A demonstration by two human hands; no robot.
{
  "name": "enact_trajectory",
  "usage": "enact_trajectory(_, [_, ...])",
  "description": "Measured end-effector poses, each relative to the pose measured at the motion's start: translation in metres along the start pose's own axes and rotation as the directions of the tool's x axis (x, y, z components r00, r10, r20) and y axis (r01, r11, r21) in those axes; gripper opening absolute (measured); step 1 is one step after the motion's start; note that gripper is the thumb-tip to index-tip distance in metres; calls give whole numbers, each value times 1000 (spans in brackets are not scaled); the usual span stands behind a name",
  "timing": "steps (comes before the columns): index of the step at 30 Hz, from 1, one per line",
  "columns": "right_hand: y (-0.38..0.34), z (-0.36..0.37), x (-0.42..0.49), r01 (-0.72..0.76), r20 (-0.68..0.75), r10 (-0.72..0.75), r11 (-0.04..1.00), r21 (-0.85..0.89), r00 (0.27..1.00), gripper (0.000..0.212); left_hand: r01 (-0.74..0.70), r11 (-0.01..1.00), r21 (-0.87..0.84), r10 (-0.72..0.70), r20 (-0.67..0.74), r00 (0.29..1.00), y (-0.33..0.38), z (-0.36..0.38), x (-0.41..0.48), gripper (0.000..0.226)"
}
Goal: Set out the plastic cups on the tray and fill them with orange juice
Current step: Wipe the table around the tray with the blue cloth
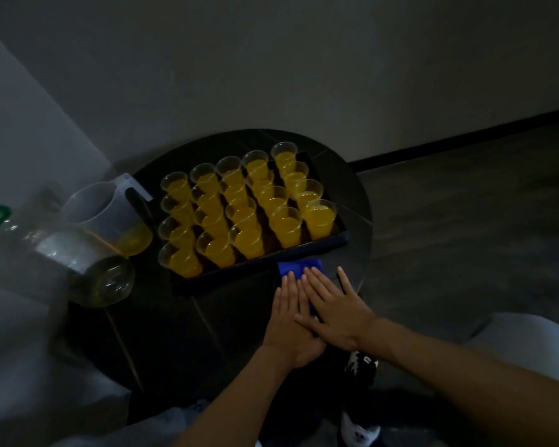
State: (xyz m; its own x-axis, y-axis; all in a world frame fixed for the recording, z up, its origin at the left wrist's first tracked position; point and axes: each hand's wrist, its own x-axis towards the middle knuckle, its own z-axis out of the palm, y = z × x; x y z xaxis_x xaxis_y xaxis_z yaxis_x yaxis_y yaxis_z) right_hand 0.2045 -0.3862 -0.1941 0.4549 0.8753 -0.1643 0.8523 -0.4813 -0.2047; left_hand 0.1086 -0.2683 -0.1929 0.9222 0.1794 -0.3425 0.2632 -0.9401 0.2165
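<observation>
While the blue cloth (296,267) is pressed flat to the bench (175,333) by the left hand (286,321) and right hand (334,306), fingers straight and nothing gripped, the tray (239,274) just beyond could be nudged and juice slopped from the filled cups (286,225) packed on it.

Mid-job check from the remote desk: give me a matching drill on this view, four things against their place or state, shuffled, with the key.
Things:
1. cups
2. jug
3. blue cloth
4. tray

Places or states:
A. under the flat left hand and right hand
B. dark, sits on the round table
C. left of the tray, a little juice at its bottom
D. in rows on the tray, filled with orange juice

Pairs: 1-D, 2-C, 3-A, 4-B.
</observation>
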Motion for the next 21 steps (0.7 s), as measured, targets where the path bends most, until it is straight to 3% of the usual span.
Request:
enact_trajectory(11, [37,-7,-38,-97,11,97,995,-11,995,88,-103,995,-6,103,31,994,49,2,17,111])
enact_trajectory(21, [-13,13,-52,-171,-33,176,978,123,984,95,-242,969,44,245,-55,968,13,20,-18,107])
